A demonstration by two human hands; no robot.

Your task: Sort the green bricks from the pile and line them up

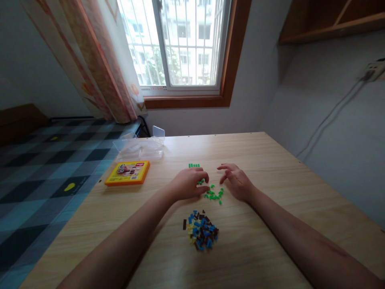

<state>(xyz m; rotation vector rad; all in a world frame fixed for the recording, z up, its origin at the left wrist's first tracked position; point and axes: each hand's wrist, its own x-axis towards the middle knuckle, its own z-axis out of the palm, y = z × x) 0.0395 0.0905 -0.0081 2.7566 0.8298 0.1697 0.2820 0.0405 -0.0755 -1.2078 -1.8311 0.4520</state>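
Small green building bricks (214, 196) lie loosely scattered on the wooden table (249, 156) between my two hands. My left hand (191, 184) rests at their left side, fingers curved and thumb apart, with a few green pieces beside its fingertips; I see nothing held in it. Just behind it, several green bricks (194, 165) stand in a short row, partly covered by the hand. On the right, my right hand (236, 180) hovers with its fingers spread and nothing visible in them. Nearer to me is a mixed pile of blue, dark brown and yellow bricks (203, 230).
A yellow-orange box (128, 173) with a printed picture lies at the table's left. Behind it stand clear plastic trays or covers (141, 148). A bed with a checked cover (69, 160) borders the left edge; a wall with a cable (327, 114) is on the right.
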